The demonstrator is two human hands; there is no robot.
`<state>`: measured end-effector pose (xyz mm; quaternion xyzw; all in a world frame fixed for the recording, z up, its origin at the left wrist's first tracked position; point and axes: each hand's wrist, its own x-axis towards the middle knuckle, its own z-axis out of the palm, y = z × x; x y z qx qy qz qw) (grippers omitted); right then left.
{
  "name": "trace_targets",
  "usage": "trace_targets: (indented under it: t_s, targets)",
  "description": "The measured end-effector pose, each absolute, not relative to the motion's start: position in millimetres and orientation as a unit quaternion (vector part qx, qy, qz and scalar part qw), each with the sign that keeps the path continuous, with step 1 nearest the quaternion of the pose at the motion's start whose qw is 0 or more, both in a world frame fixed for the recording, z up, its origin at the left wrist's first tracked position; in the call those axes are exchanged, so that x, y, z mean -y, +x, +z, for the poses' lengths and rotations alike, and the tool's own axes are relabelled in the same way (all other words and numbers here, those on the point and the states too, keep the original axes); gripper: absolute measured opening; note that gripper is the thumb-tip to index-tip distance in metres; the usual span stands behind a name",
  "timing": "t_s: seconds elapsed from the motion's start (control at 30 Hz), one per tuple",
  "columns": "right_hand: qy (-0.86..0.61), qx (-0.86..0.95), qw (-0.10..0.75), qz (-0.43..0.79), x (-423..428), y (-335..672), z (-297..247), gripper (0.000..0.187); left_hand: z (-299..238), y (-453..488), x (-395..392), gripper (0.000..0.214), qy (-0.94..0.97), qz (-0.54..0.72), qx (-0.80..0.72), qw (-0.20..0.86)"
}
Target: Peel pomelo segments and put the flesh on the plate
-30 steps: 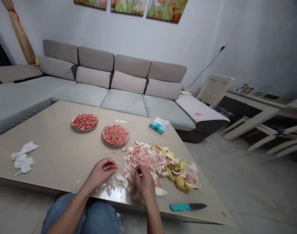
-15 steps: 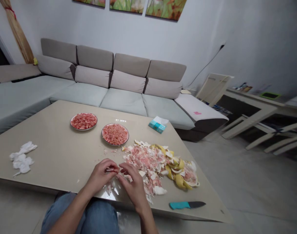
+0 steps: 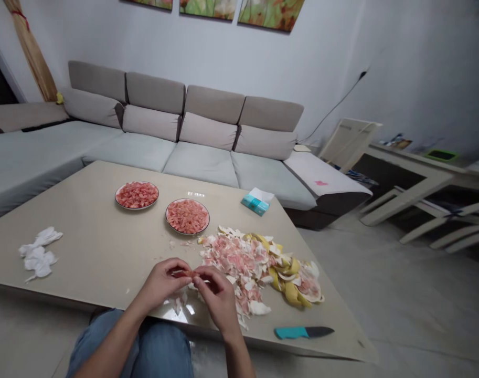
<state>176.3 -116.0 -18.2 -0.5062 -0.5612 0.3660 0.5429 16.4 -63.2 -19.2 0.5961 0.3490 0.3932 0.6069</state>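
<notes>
Near the table's front edge, a small reddish piece of pomelo segment [image 3: 189, 273] is pinched between my two hands. My left hand [image 3: 162, 283] curls around its left end, thumb and fingers closed on it. On the other end, the thumb and fingertips of my right hand [image 3: 219, 294] come together. My fingers hide most of the piece. Right beside my right hand spreads a heap of pinkish-white membrane and pith scraps [image 3: 239, 257], with yellow pomelo peel [image 3: 294, 295] at its right. Beyond my hands stand a plate of pink pomelo pulp [image 3: 188, 217] and a second, redder plateful [image 3: 137, 195].
A turquoise-handled knife [image 3: 304, 332] lies at the table's front right. A blue tissue pack [image 3: 257, 201] sits toward the back, and crumpled white tissues [image 3: 40, 254] lie at the left. Behind the cream table [image 3: 89, 231] runs a long grey sofa [image 3: 200, 160].
My right hand's fingertips have closed in on the pomelo piece, where they were more apart before. The view has shifted slightly; the plates and scraps stay put.
</notes>
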Motion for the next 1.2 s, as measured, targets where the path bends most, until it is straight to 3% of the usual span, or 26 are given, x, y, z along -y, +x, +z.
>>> trace_targets:
  t_s: [0.2,0.43,0.57,0.8,1.03,1.2]
  targets:
    - [-0.482,0.446,0.579,0.484,114,178,-31,0.024,-14,16,63,0.019,0.555,0.389,-0.345,0.649]
    - [-0.45,0.317,0.634,0.543,110,183,-36,0.023,-12,13,63,0.028,0.472,0.422,-0.353,0.689]
    - [-0.441,0.308,0.627,0.564,111,181,-34,0.022,-15,13,65,0.029,0.495,0.372,-0.352,0.702]
    - [-0.445,0.389,0.594,0.546,110,173,-34,0.023,-20,19,66,0.041,0.534,0.33,-0.35,0.695]
    - [-0.505,0.433,0.557,0.498,111,170,-33,0.033,-20,18,64,0.034,0.527,0.349,-0.367,0.682]
    - [-0.517,0.495,0.562,0.414,111,167,-27,0.019,-21,17,62,0.034,0.529,0.358,-0.381,0.668]
